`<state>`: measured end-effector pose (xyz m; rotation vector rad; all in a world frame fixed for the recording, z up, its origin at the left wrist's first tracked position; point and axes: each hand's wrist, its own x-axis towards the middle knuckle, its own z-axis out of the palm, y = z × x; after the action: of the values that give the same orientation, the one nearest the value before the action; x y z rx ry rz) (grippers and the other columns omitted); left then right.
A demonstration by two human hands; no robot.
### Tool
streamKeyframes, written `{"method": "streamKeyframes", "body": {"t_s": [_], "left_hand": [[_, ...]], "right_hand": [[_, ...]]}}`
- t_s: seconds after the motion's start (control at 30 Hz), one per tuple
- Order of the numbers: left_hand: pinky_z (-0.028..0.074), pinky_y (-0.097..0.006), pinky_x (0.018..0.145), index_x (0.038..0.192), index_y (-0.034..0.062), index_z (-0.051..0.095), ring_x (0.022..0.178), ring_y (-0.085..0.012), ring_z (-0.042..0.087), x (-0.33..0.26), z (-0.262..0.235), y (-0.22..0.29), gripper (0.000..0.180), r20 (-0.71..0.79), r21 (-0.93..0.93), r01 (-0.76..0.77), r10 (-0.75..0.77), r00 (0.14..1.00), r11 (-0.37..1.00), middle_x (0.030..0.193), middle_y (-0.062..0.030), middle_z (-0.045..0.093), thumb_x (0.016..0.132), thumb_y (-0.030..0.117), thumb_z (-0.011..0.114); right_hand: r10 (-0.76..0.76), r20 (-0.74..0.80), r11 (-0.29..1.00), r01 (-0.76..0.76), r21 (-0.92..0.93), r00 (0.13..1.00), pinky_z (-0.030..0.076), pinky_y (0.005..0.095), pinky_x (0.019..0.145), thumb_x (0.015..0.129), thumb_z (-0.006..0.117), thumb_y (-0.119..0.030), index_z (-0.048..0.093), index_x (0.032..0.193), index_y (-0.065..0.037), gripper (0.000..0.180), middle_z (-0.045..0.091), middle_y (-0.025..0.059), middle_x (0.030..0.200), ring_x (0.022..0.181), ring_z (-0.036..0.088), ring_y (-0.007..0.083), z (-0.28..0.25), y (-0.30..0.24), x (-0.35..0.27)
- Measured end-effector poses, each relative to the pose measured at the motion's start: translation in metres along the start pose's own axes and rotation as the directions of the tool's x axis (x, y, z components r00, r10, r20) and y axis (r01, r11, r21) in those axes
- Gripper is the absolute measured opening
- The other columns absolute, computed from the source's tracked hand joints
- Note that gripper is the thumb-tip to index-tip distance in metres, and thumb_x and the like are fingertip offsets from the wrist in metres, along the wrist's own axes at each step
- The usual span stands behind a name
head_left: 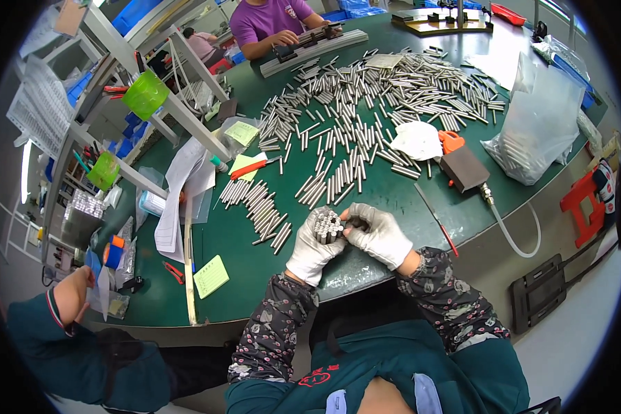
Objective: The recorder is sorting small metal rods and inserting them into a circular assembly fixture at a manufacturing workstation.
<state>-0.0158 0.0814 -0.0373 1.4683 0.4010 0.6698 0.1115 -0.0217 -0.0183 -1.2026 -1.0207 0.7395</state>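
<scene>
My left hand (310,250), in a white glove, is wrapped round an upright bundle of short metal pins (329,228), their round ends facing up. My right hand (381,237), also gloved in white, is closed in a pinch at the bundle's right edge. Whatever its fingertips hold is too small to make out. Just left of the bundle, several rows of loose pins (259,210) lie on the green table (255,303). A large spread of the same pins (352,103) covers the table beyond my hands.
To the right are a white cloth (417,141), an air gun with a dark block (464,169) and hose, and a plastic bag (539,121). A red-handled tool (252,169), papers (179,200) and a notepad (211,276) lie left. One person (272,27) works opposite, another (83,352) stands left.
</scene>
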Motion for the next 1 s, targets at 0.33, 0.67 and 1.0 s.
{"method": "streamKeyframes", "body": {"t_s": [0.33, 0.67, 1.0], "left_hand": [[0.046, -0.021, 0.074, 0.112, 0.0023, 0.046, 0.084, -0.0066, 0.054, -0.0002, 0.0046, 0.007, 0.053, -0.015, 0.044, -0.027, 0.028, 1.0, 0.999, 0.092, 0.0011, 0.055, 0.064, -0.009, 0.067], [0.045, -0.02, 0.073, 0.107, 0.0012, 0.047, 0.08, -0.0062, 0.053, 0.0004, 0.0061, 0.0095, 0.048, -0.017, 0.112, -0.038, 0.04, 0.999, 0.993, 0.09, 0.0011, 0.055, 0.065, -0.006, 0.068], [0.046, -0.022, 0.076, 0.113, 0.0021, 0.045, 0.085, -0.0083, 0.055, 0.0007, 0.002, 0.0081, 0.056, 0.009, 0.045, 0.019, -0.019, 1.0, 0.999, 0.098, -0.0006, 0.054, 0.064, -0.006, 0.07]], "right_hand": [[-0.003, 0.007, 1.0, 0.003, 0.006, 1.0, 0.047, 0.0209, 0.068, 0.077, 0.058, -0.004, 0.057, 0.099, 0.0, 0.023, 0.061, 0.005, 0.083, 0.072, 0.056, 0.0077, -0.0004, 0.0025, 0.0005], [0.046, 0.012, 0.999, -0.046, 0.013, 0.999, 0.047, 0.021, 0.07, 0.079, 0.057, -0.004, 0.057, 0.1, 0.0, 0.022, 0.062, 0.0051, 0.085, 0.074, 0.056, 0.0077, -0.0003, 0.0032, 0.0005], [0.082, 0.018, 0.995, -0.083, 0.047, 0.996, 0.047, 0.0206, 0.071, 0.079, 0.057, -0.003, 0.057, 0.101, 0.0, 0.022, 0.061, 0.0046, 0.085, 0.075, 0.055, 0.0068, -0.0008, 0.003, 0.0005]]}}
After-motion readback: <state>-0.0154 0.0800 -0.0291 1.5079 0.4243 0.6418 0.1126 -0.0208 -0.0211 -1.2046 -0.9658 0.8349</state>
